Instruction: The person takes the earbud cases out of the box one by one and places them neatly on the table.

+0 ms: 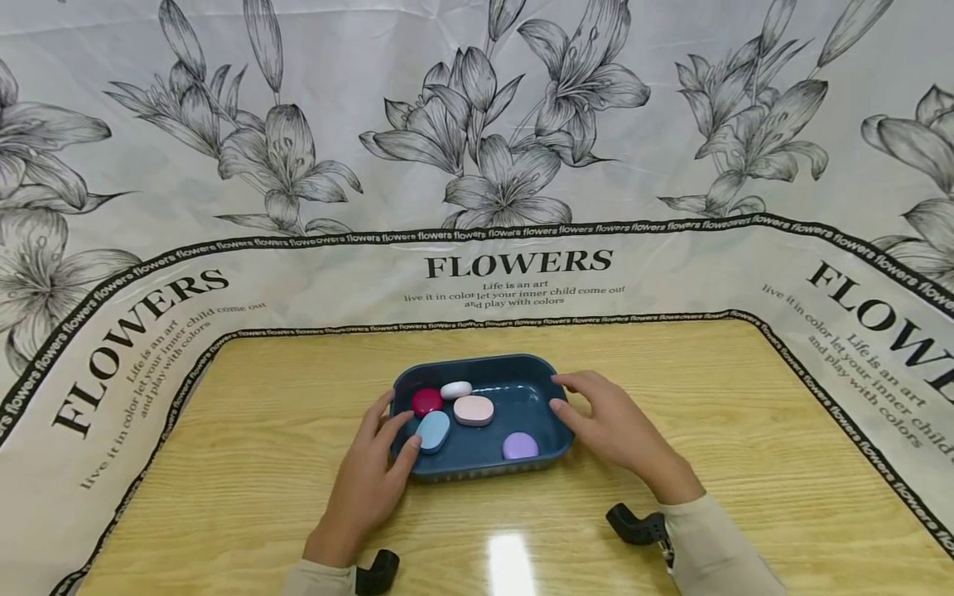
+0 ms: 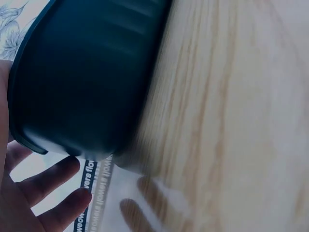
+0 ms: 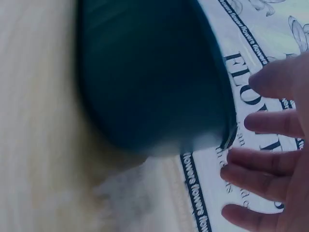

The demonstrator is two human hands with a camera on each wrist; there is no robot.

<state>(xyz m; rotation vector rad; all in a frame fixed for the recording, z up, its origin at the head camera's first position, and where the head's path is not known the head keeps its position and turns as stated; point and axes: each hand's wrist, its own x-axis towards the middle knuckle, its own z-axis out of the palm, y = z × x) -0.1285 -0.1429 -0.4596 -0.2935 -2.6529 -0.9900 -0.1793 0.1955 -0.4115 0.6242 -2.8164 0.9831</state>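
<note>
A dark blue rounded tray sits on the wooden table between my hands. Inside lie smooth, rounded, soap-like pieces: a red one, a white one, a pale pink one, a light blue one and a lilac one by the front wall. My left hand is at the tray's left end, its thumb and fingertips reaching over the rim near the light blue piece. At the right end my right hand has its fingertips right at the rim; the right wrist view shows those fingers extended and spread.
The wooden table carries a bright reflection near its front. Behind and on both sides hangs a white cloth printed with flowers and lettering. Black straps are on both wrists.
</note>
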